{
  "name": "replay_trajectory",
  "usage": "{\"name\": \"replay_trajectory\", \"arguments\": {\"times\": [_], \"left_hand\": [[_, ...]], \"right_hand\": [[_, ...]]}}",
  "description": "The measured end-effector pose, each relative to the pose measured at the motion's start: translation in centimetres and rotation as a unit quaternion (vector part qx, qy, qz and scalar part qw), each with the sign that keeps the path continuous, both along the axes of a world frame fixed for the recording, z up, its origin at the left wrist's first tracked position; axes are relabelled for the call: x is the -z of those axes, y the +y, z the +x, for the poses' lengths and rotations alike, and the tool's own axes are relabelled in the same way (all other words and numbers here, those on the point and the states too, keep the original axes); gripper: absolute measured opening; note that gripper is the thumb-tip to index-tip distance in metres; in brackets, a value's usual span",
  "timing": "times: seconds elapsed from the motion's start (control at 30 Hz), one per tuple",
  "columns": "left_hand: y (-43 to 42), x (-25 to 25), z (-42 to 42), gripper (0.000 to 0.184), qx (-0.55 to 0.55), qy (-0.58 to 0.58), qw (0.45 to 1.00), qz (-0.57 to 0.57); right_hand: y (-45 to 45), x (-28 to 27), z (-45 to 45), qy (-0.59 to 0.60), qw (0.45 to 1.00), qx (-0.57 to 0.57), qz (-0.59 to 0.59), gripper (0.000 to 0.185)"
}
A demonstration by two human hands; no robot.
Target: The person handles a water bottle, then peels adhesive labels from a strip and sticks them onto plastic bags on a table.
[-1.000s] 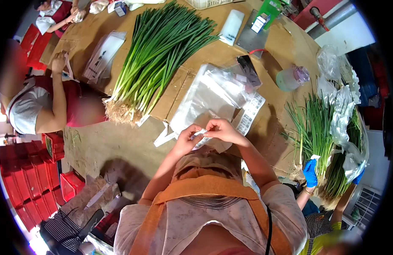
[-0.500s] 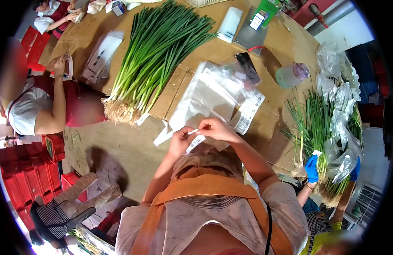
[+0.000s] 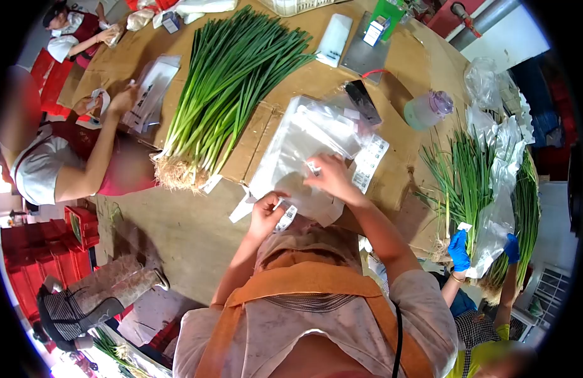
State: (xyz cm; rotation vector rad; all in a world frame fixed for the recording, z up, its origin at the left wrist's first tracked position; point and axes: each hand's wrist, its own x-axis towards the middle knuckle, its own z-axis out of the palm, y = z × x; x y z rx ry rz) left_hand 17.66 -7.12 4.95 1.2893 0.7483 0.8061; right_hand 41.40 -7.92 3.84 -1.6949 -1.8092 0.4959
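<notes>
My left hand (image 3: 264, 215) is closed on a strip of printed labels (image 3: 285, 218), close to my apron at the table edge. Above a stack of clear plastic bags (image 3: 288, 135), my right hand (image 3: 334, 177) pinches a small white label (image 3: 313, 168) at its fingertips. Whether that label touches the top bag, I cannot tell. A sheet of printed labels (image 3: 369, 165) lies to the right of the bags. A large bunch of spring onions (image 3: 225, 101) rests left of them, roots toward me.
A phone (image 3: 363, 102), a bottle (image 3: 428, 110) and a metal plate (image 3: 365, 60) lie beyond the bags. At left, a co-worker's hand (image 3: 124, 97) reaches to more bags (image 3: 154, 88). At right, blue-gloved hands (image 3: 459, 251) handle spring onions (image 3: 458, 183) and plastic. Red crates (image 3: 42, 261) stand lower left.
My hands have parted: the right moved up and right over the bags with a label, while the left kept the strip. The co-worker at left has stretched a hand toward the bags there.
</notes>
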Motion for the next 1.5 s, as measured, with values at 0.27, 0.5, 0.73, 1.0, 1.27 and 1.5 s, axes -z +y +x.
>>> {"name": "replay_trajectory", "arguments": {"times": [0.27,0.5,0.73,1.0,1.27,1.5], "left_hand": [[0.2,1.0,-0.7,0.008,-0.001,0.096,0.992,-0.077],[-0.1,1.0,-0.3,0.012,-0.017,0.090,0.993,-0.073],[0.3,1.3,-0.5,0.012,-0.003,0.073,0.993,-0.091],[0.5,1.6,-0.7,0.013,0.020,0.071,0.993,-0.094],[1.2,2.0,-1.2,0.014,0.016,0.093,0.990,-0.105],[1.0,2.1,-0.1,0.016,0.038,0.108,0.986,-0.119]], "right_hand": [[-0.2,2.6,0.9,0.004,0.997,-0.078,0.008,0.010],[-0.7,2.0,0.4,-0.030,0.996,-0.082,0.009,0.013],[-0.8,2.0,0.7,0.075,0.995,-0.061,0.005,0.013],[-1.7,-0.1,-0.1,0.088,0.993,0.063,0.049,0.021],[-7.7,-6.1,11.6,-0.256,0.901,0.350,-0.009,0.035],[-11.0,-4.2,16.6,-0.046,0.925,0.186,-0.328,0.039]]}}
